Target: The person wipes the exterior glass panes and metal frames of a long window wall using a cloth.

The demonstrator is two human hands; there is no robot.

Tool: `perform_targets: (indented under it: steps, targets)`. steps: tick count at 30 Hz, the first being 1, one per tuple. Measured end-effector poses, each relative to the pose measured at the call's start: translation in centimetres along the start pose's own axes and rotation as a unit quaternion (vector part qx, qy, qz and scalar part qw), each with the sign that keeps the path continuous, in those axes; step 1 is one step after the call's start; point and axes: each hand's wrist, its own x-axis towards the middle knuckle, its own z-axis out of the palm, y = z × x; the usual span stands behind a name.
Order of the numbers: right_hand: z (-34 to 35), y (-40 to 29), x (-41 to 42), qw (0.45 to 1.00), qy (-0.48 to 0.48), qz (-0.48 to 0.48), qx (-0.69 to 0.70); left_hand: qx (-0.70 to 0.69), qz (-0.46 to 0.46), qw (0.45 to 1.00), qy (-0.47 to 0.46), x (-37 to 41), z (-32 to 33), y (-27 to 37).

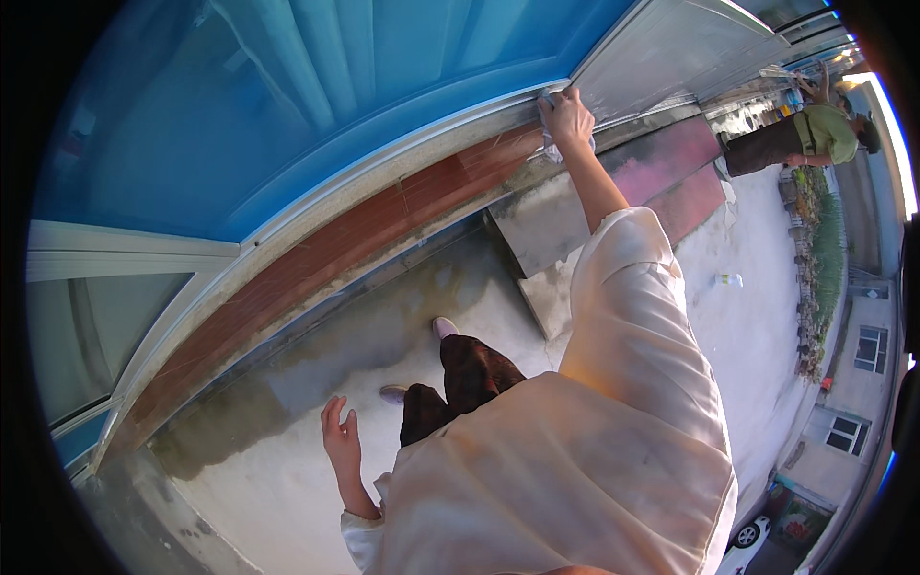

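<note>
My right hand is up at the lower corner of a blue-tinted window pane, its fingers closed on a pale cloth that hangs partly below the palm. The cloth touches the white window frame where it meets a grey panel. Lower down, my left hand hangs away from the wall with its fingers apart and nothing in it. Pale curtains show behind the glass.
Concrete steps jut from the red-tiled wall base. Wet patches mark the concrete ground. A plastic bottle lies to the right. Another person stands further along the building, near a planted strip.
</note>
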Motion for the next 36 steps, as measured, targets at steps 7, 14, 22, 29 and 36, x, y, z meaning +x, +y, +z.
perform_targets:
  steps: [7, 14, 22, 29, 36]
  targets:
    - [1.8, -1.9, -0.1, 0.998, 0.015, 0.047, 0.024, -0.002, -0.026, 1.000, 0.015, -1.5, 0.2, -1.8]
    - [1.1, -8.6, -3.8, 0.999, -0.018, -0.037, 0.016, -0.030, -0.029, 0.999, -0.001, -1.8, 0.5, -2.5]
    - [-0.4, -15.5, -8.9, 0.990, -0.007, -0.119, 0.079, -0.021, -0.018, 0.999, 0.028, -3.0, -0.9, -3.9]
    - [-0.8, -22.0, -12.2, 0.989, -0.021, -0.136, 0.046, -0.034, -0.064, 0.994, 0.082, -7.9, -2.0, -9.3]
    - [-1.5, -31.5, -17.5, 0.972, -0.052, -0.225, 0.047, -0.063, -0.070, 0.990, 0.103, -9.5, -2.2, -11.3]
